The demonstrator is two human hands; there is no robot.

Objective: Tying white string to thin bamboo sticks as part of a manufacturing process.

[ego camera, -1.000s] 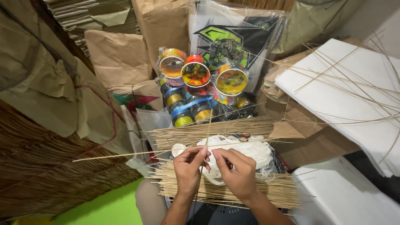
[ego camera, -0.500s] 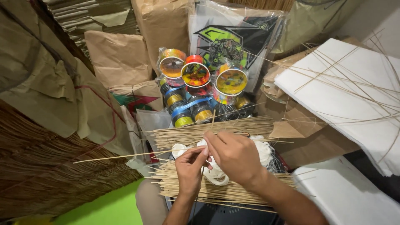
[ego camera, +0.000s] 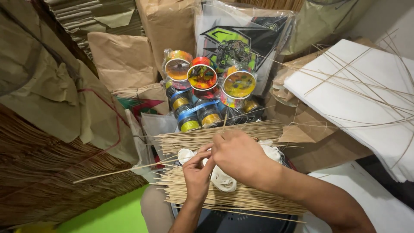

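Left to right: a thin bamboo stick (ego camera: 129, 169) runs from mid-left toward centre, its near end pinched in the left hand (ego camera: 197, 172), fingers closed on it. The right hand (ego camera: 239, 157) crosses over at centre, curled; whether it grips the stick or the white thread bundle (ego camera: 224, 180) beneath cannot be told. Both work above stacked stick bundles (ego camera: 224, 197) at lower centre; coloured spools (ego camera: 202, 77) stand behind. Risk, in my judgement: the slender stick may snap under uneven pressure, or the thread may tangle.
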